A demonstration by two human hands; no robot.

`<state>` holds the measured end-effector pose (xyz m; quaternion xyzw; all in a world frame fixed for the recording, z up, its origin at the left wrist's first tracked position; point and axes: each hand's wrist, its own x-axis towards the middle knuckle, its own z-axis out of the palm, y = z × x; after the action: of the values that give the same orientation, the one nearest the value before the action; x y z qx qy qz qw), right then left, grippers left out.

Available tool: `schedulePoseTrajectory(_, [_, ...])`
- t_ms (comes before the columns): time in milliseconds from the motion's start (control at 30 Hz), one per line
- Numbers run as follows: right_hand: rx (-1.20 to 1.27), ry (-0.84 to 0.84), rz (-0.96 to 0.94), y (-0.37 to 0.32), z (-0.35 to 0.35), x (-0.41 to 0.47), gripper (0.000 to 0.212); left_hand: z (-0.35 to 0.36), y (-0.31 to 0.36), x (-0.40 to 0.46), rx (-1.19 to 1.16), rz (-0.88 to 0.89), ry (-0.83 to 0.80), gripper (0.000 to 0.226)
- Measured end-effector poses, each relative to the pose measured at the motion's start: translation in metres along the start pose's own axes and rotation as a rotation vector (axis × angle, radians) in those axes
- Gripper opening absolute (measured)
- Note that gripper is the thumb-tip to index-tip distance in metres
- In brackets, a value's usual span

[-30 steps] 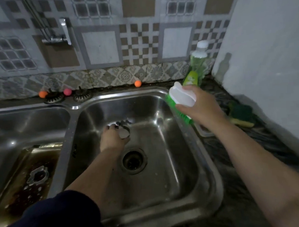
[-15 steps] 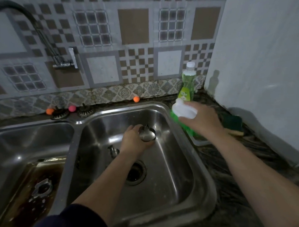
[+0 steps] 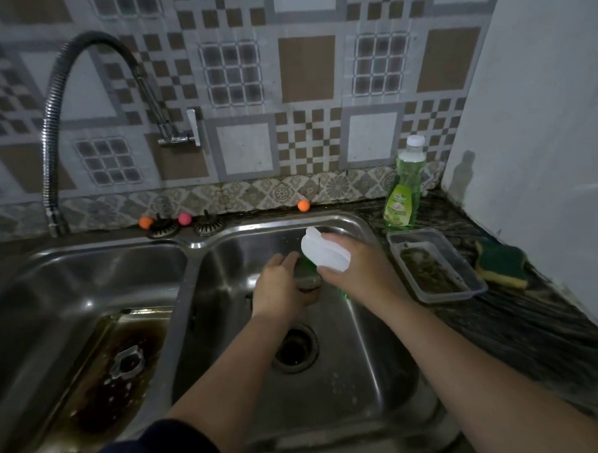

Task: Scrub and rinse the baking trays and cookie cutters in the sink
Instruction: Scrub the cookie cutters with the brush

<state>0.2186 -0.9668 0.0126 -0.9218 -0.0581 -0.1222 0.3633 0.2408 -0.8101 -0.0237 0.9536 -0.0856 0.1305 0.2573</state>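
Fingers: our left hand [image 3: 281, 290] grips a cookie cutter [image 3: 308, 282]; our right hand [image 3: 356, 270] grips a brush [image 3: 324, 252].
Place: over the right sink [image 3: 375, 366].

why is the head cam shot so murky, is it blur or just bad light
Head view: mostly dim light, with dull glare streaks on the steel sink; wide-angle bending curves the faucet and wall tiles; the left hand and the right hand holding the scrub brush look slightly soft.
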Motion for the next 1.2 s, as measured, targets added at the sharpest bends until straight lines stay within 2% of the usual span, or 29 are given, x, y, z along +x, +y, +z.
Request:
schedulePoseTrajectory(100, [0.218,0.084,0.053,-0.005,0.013,0.006,0.054,-0.008,-0.007,0.003,-0.098,-0.133,0.057,0.052])
schedulePoseTrajectory(167, [0.43,0.109,0.125,-0.005,0.019,0.004,0.05,-0.021,-0.018,0.007,-0.327,-0.3,0.097,0.041])
schedulePoseTrajectory(200, [0.473,0.103,0.142,-0.008,0.022,0.001,0.049,-0.026,-0.024,0.008,-0.514,-0.387,0.045,0.036])
schedulePoseTrajectory(300, [0.447,0.032,0.082,-0.019,0.036,-0.005,0.047,-0.031,-0.036,0.006,-1.168,-0.467,-0.236,0.054])
schedulePoseTrajectory(367, [0.433,0.046,0.045,-0.031,0.044,-0.004,0.047,-0.034,-0.043,0.006,-1.293,-0.474,-0.287,0.068])
schedulePoseTrajectory(467, [0.405,-0.008,0.042,-0.044,0.051,-0.003,0.049,-0.047,-0.061,0.011,-1.367,-0.474,-0.18,0.055])
schedulePoseTrajectory(567, [0.36,-0.05,0.063,-0.059,0.059,-0.004,0.051,-0.055,-0.08,0.012,-1.464,-0.534,-0.107,0.075])
schedulePoseTrajectory(667, [0.328,0.011,0.079,-0.078,0.071,0.004,0.051,-0.062,-0.08,0.002,-1.464,-0.507,-0.171,0.04])
schedulePoseTrajectory(733, [0.334,0.006,0.081,-0.092,0.078,0.003,0.051,-0.07,-0.086,-0.002,-1.478,-0.515,-0.165,0.034])
schedulePoseTrajectory(833, [0.27,-0.038,0.07,-0.112,0.087,-0.009,0.053,-0.085,-0.115,0.001,-1.429,-0.639,0.032,0.04])
schedulePoseTrajectory(933, [0.277,0.061,0.051,-0.133,0.095,-0.013,0.052,-0.098,-0.146,0.004,-1.399,-0.788,0.153,0.055])
schedulePoseTrajectory(1067, [0.33,0.119,0.003,-0.173,0.132,-0.005,0.053,-0.111,-0.159,-0.003,-1.476,-0.759,-0.061,0.073])
schedulePoseTrajectory(1133, [0.322,0.133,0.029,-0.189,0.15,0.005,0.054,-0.116,-0.171,-0.009,-1.462,-0.735,-0.1,0.066])
schedulePoseTrajectory(1200, [0.287,0.119,0.065,-0.199,0.164,0.013,0.053,-0.12,-0.19,-0.018,-1.401,-0.78,-0.037,0.047])
